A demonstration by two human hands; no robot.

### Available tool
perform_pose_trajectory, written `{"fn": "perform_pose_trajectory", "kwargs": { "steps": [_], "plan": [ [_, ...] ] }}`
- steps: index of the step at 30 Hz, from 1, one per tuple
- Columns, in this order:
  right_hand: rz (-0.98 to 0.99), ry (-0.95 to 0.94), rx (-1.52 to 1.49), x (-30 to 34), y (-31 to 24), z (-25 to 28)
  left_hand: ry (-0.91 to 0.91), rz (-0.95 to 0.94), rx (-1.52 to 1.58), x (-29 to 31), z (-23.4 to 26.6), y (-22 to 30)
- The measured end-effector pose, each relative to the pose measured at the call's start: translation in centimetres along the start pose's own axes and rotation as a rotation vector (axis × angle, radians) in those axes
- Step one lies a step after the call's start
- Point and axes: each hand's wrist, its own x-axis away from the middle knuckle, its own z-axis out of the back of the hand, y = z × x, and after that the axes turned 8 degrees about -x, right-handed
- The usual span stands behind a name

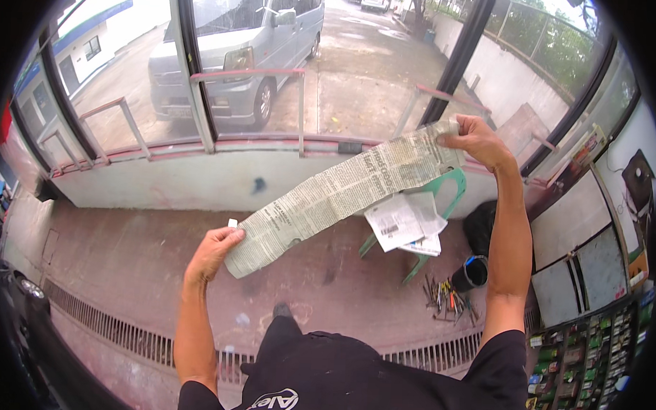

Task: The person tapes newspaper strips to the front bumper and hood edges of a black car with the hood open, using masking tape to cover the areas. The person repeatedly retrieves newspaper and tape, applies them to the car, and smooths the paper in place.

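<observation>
A long folded strip of newspaper [335, 194] stretches between my two hands, slanting up from left to right. My left hand [214, 253] pinches its lower left end, thumb on top. A small white bit [232, 223] shows at the fingertips there; I cannot tell what it is. At the upper right end, my right hand [478, 143] grips the strip between thumb and fingers. Behind the paper's right half stands a green plastic chair [455, 191], partly hidden. Loose printed sheets [396, 223] lie on its seat.
Several hand tools [451, 300] lie on the floor beside a black bucket [471, 274]. A slotted drain grate [121, 335] crosses the floor near my feet. Ahead, a low wall [163, 174] carries large windows, with a silver van [276, 33] outside. Shelves of small items [590, 366] stand at right.
</observation>
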Motion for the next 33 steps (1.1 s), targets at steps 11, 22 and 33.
{"fn": "perform_pose_trajectory", "kwargs": {
  "steps": [11,22,33],
  "plan": [
    [0.236,0.481,0.326,-33.5,-5.8,3.7,0.23,-0.094,0.067,-29.7,-1.3,-2.6],
    [0.693,0.721,0.814,-60.3,-14.8,13.4,0.919,-0.679,-0.085,-53.9,-9.9,17.2],
    [1.063,0.978,0.751,-74.3,-14.5,24.0,0.726,-1.451,-0.534,-77.0,-16.2,53.8]
  ]
}}
